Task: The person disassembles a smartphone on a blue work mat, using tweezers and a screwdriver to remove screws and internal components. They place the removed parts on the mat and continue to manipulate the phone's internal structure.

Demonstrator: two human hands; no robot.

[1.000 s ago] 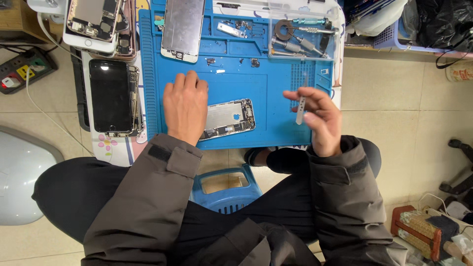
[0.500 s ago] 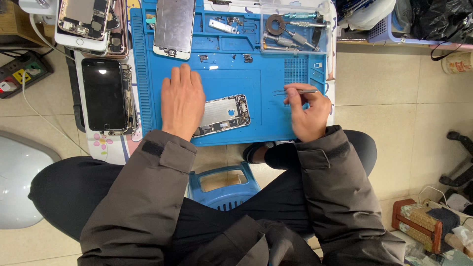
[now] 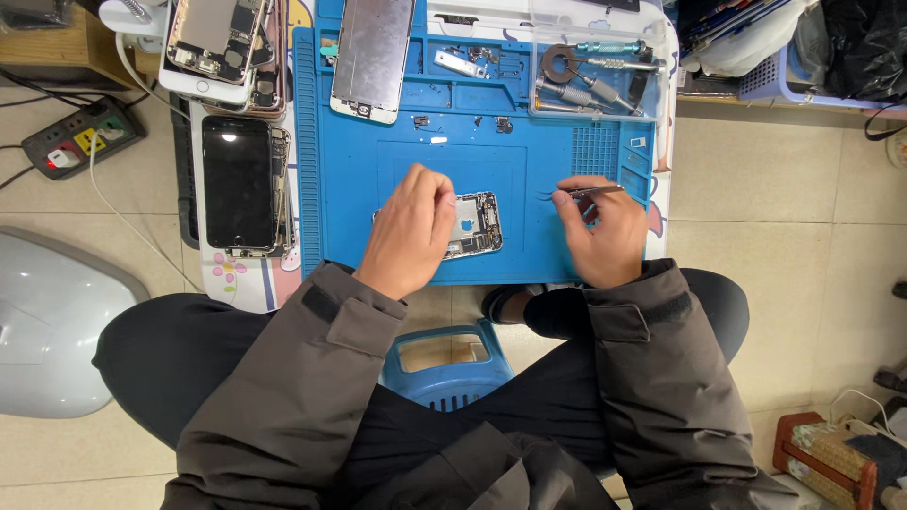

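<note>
My left hand (image 3: 408,229) lies flat with fingers together on the opened phone (image 3: 475,225), mid-mat on the blue repair mat (image 3: 359,170). To its right, my right hand (image 3: 602,231) pinches tweezers (image 3: 584,192) just above the mat.

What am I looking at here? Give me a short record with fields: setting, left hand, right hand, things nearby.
Setting: a seated person bent over a blue work mat on a tiled floor.
Left hand: left hand rests on an opened phone, holding it flat on the mat.
Right hand: right hand pinches metal tweezers, tips pointing left, apart from the phone.
Things nearby: detached screen, dark phone, tool tray, power strip, blue stool.
</note>
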